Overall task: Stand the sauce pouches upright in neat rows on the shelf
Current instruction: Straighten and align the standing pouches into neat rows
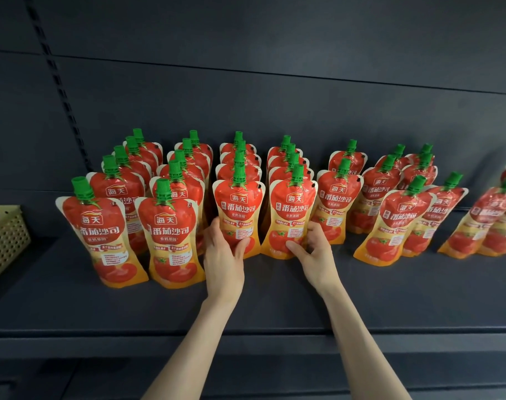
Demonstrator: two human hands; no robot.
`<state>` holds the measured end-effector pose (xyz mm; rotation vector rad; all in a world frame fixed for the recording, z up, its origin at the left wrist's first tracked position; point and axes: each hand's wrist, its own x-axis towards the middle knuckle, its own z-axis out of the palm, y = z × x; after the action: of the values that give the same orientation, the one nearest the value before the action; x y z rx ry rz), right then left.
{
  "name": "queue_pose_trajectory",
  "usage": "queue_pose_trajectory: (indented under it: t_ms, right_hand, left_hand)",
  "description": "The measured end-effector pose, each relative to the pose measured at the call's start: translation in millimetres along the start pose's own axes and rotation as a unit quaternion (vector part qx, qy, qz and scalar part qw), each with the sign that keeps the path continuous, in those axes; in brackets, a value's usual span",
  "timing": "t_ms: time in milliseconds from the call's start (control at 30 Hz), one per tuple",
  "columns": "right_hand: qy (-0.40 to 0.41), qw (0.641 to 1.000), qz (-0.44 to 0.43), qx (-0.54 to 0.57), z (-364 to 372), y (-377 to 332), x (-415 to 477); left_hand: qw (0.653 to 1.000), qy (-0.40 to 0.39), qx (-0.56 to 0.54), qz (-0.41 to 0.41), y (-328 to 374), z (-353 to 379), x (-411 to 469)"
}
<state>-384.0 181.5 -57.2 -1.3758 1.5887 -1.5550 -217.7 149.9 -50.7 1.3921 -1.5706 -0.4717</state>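
Note:
Several red and orange tomato sauce pouches with green caps stand upright in rows on the dark shelf (275, 298). My left hand (223, 255) grips the lower part of the front pouch (238, 209) of the third row. My right hand (312, 249) grips the lower right of the front pouch (292, 215) of the fourth row. Both pouches stand upright on the shelf, side by side. Two taller-looking pouches (101, 232) stand nearer the front at the left. Pouches at the right (396, 226) lean and stand in looser rows.
An olive perforated basket (3, 241) sits at the left end of the shelf. More pouches (485, 223) lean at the far right edge. The shelf's front lip (275, 334) runs across below my forearms. A dark back panel rises behind the rows.

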Motion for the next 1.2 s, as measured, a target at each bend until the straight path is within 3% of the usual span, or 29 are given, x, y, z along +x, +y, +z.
queue_pose_trajectory:
  t_ms: [767,967,1200]
  right_hand:
    - [0.019,0.996,0.019,-0.084,-3.4,-3.8,-9.6]
    - [0.095,0.986,0.001,-0.137,-17.2,-8.6,-37.5]
    - [0.207,0.97,-0.006,-0.125,-69.6,-18.3,-65.2]
  left_hand:
    - [0.999,-0.019,0.049,0.004,0.8,-1.0,-4.9]
    - [0.999,-0.022,0.033,0.009,1.3,-10.0,-26.3]
    - [0.992,-0.048,-0.058,0.103,28.7,11.7,-63.4]
